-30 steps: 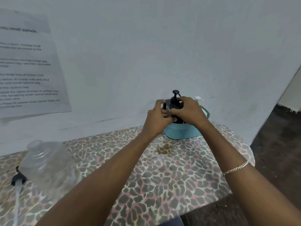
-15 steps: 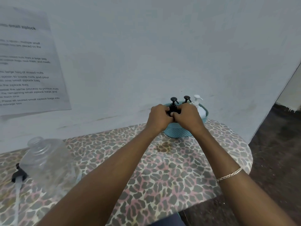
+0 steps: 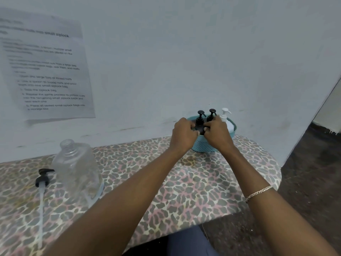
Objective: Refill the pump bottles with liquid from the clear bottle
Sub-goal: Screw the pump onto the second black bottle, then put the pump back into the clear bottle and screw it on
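A teal basket (image 3: 206, 145) stands against the wall at the table's far side. In it are two black pump bottles (image 3: 200, 120) (image 3: 211, 115) and a white pump bottle (image 3: 227, 122). My left hand (image 3: 183, 134) and my right hand (image 3: 216, 133) both grip the nearer black pump bottle, low in the basket. The clear bottle (image 3: 77, 170) stands uncapped at the left. Its black pump head with a long white tube (image 3: 42, 183) lies on the table beside it.
A leopard-print cloth covers the table (image 3: 184, 182), whose rounded right end drops to a dark floor (image 3: 313, 182). A printed sheet (image 3: 46, 71) hangs on the wall at left. There is a brownish stain (image 3: 189, 160) in front of the basket.
The black pump bottle, held up above the basket a second ago, has come down into it with both hands still on it. The camera view has shifted so the clear bottle shows more fully.
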